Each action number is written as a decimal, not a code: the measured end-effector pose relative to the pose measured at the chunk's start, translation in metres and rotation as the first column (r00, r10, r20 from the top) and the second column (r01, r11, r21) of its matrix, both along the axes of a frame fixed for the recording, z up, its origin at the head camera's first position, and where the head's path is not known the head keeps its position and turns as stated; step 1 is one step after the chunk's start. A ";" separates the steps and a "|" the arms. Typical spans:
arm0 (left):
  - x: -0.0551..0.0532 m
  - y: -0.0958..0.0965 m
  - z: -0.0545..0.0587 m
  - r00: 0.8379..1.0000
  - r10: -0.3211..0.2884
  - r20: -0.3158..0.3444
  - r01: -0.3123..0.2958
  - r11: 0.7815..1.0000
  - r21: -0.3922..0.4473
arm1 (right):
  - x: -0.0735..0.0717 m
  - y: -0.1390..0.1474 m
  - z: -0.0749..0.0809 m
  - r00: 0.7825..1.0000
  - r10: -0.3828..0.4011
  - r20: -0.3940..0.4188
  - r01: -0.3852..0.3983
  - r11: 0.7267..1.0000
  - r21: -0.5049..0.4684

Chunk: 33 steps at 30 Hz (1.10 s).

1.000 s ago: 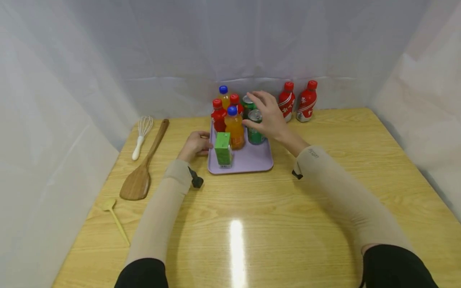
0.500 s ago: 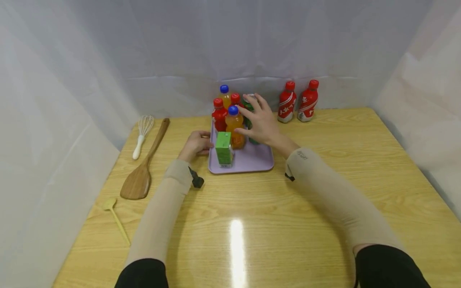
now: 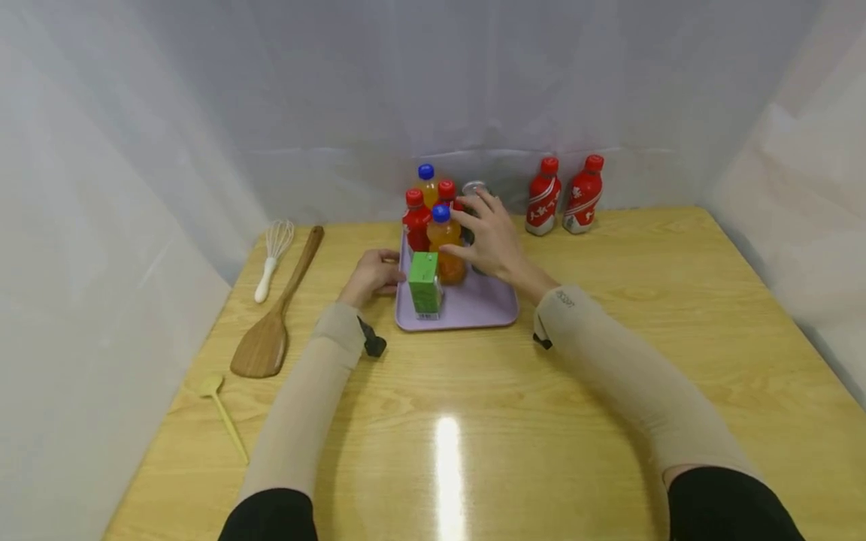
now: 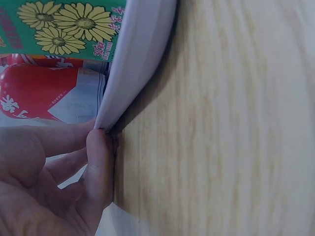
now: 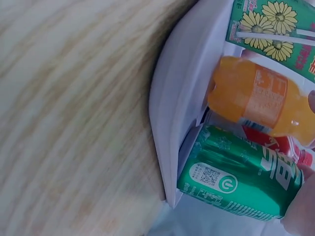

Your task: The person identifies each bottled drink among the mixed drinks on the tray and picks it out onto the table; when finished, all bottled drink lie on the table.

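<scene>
The orange bottle (image 5: 246, 98) stood upright on the tray (image 3: 473, 304), and I saw that the right hand (image 3: 490, 237) had come leftward to it from over the green can (image 5: 241, 174), fingers spread beside its upper part. I judged it within reach, though I couldn't confirm contact. The left hand's (image 3: 372, 274) fingers pinched the tray's rim, just above the tabletop (image 3: 379, 451).

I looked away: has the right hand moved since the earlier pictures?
Yes. The right hand has moved left, away from the two red bottles right of the tray.
</scene>
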<state>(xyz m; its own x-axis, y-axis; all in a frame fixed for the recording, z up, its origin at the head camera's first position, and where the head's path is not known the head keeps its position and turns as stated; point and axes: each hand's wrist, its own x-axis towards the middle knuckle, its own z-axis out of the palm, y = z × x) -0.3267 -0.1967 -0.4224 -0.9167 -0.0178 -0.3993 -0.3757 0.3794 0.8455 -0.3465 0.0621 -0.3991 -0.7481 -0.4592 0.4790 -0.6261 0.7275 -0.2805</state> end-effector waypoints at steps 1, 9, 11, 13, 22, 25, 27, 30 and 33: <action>0.001 0.001 0.000 1.000 0.002 -0.006 -0.002 1.000 -0.009 | 0.001 -0.001 0.000 1.000 0.005 -0.003 -0.005 1.000 -0.012; 0.000 0.001 -0.002 1.000 -0.007 -0.017 0.007 1.000 -0.007 | 0.006 -0.001 0.001 1.000 0.016 -0.022 -0.018 0.996 -0.087; -0.001 0.001 -0.004 1.000 -0.010 -0.019 0.009 1.000 -0.010 | 0.006 -0.001 0.003 1.000 0.021 -0.006 -0.022 0.992 -0.121; -0.002 0.000 -0.005 1.000 -0.013 -0.021 0.012 1.000 -0.019 | 0.008 0.000 0.007 0.999 0.032 0.018 -0.029 0.987 -0.160; -0.002 0.000 -0.006 1.000 -0.017 -0.024 0.016 1.000 -0.020 | 0.016 0.000 0.020 0.992 0.096 0.086 -0.065 0.948 -0.311; -0.003 0.000 -0.006 1.000 -0.015 -0.024 0.015 0.999 -0.029 | 0.018 0.000 0.024 0.993 0.102 0.064 -0.072 0.929 -0.363; -0.003 0.000 -0.006 1.000 -0.013 -0.018 0.012 0.999 -0.031 | 0.019 0.001 0.027 0.993 0.100 0.062 -0.069 0.921 -0.384; -0.003 0.001 -0.005 1.000 -0.007 -0.009 0.007 1.000 -0.031 | 0.019 0.002 0.030 0.991 0.110 0.080 -0.066 0.903 -0.425; -0.003 0.001 -0.004 1.000 -0.005 -0.009 0.005 0.999 -0.036 | 0.019 0.004 0.036 0.982 0.153 0.114 -0.077 0.864 -0.499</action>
